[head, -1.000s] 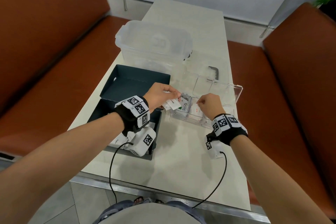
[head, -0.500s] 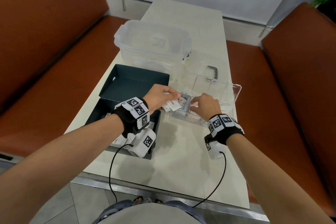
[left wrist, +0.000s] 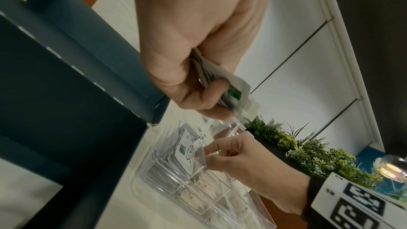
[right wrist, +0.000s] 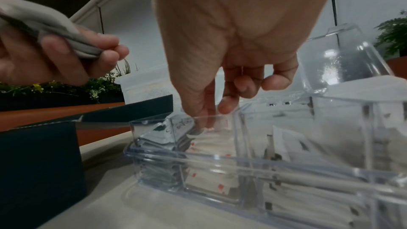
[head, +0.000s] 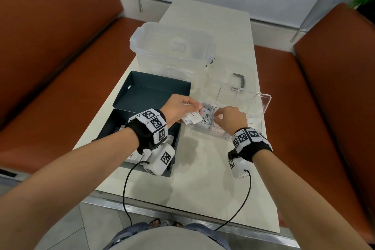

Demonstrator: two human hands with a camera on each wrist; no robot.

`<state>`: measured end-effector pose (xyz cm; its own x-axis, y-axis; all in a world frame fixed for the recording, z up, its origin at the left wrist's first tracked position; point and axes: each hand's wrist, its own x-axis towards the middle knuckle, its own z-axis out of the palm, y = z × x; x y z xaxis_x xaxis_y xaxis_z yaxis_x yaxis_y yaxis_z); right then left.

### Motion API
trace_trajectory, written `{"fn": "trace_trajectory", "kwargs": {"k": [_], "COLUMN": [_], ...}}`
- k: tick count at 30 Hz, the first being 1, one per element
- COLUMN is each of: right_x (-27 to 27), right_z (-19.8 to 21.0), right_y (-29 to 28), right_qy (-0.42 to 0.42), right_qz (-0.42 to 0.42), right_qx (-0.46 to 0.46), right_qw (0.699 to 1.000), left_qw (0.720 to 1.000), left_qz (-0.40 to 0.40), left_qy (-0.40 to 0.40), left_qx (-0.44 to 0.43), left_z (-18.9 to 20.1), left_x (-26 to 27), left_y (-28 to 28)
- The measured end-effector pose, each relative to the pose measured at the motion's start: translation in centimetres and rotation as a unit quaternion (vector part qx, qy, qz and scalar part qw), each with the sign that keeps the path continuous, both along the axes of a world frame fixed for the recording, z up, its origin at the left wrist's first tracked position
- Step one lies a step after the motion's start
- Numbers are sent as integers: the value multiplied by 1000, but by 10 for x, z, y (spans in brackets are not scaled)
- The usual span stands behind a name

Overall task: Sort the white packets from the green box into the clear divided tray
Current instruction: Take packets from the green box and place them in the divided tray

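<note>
We see the left hand (head: 178, 107) gripping a small stack of packets (head: 191, 118), thumb and fingers (left wrist: 218, 90) curled round them, just over the gap between the box (head: 142, 111) and the tray (head: 251, 107) on the bench (head: 203, 178). The right hand (head: 231, 119) dips curled fingers (right wrist: 226, 105) into the tray's near-left part, beside the Stevia packets (head: 207, 116) standing there; whether it pinches anything we cannot tell. More packets lie in the box.

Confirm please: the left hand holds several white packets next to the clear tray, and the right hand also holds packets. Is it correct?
Not quite. The left hand does grip the white packets beside the clear tray, but the left wrist view shows the right hand holding nothing.
</note>
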<state>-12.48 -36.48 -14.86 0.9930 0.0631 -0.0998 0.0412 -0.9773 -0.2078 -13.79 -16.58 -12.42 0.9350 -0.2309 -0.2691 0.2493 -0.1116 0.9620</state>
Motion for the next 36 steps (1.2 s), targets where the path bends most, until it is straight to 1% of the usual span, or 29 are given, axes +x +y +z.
{"fn": "trace_trajectory", "kwargs": {"k": [3, 5, 6, 8, 9, 10, 11, 13, 14, 16, 18, 21, 24, 28, 31, 35, 36], "right_x": [-3, -4, -6, -13, -19, -25, -29, -35, -36, -35, -32, -29, -24, -19, -21, -19, -18], "right_z": [2, 7, 10, 22, 29, 35, 39, 44, 45, 49, 52, 58, 66, 76, 73, 68, 68], "right_y": [-1, -2, -1, 9, 16, 23, 30, 38, 39, 34, 23, 5, -13, -32, -34, -46, -53], "right_qy": [11, -19, -49, -106, -111, -91, -53, 16, 30, 28, 24, 25, 25, 52, 77, 26, 5], "right_qz": [-6, -20, -24, -25, -25, -27, -30, -36, -46, -83, -108, -100, -99, -94, -95, -156, -167], "right_qx": [4, 41, 82, 186, 240, 295, 347, 421, 445, 481, 499, 497, 498, 474, 484, 508, 495], "right_qw": [1000, 999, 995, 977, 964, 951, 936, 906, 894, 872, 859, 861, 861, 874, 867, 847, 852], "left_qw": [1000, 1000, 1000, 1000, 1000, 1000, 1000, 1000, 1000, 999, 996, 992, 992, 994, 995, 997, 998], "left_qz": [6, 9, 11, 13, 14, 15, 17, 22, 19, 1, -25, -43, -33, -1, 9, -11, -16], "left_qy": [12, 16, 16, 11, 5, -1, -7, -12, -6, 25, 57, 74, 74, 63, 51, 32, 26], "left_qx": [1, 3, 5, 10, 15, 21, 25, 15, 4, -31, -64, -97, -97, -93, -90, -69, -60], "left_z": [1, 2, 2, 4, 4, 6, 7, 11, 13, 18, 23, 26, 28, 29, 29, 27, 26], "left_x": [0, 0, 0, 0, 0, -1, -1, -2, -2, -2, -1, 1, 3, 7, 10, 10, 10], "left_y": [1, 2, 2, 2, 1, -1, -3, -8, -10, -13, -15, -20, -27, -39, -49, -59, -60]}}
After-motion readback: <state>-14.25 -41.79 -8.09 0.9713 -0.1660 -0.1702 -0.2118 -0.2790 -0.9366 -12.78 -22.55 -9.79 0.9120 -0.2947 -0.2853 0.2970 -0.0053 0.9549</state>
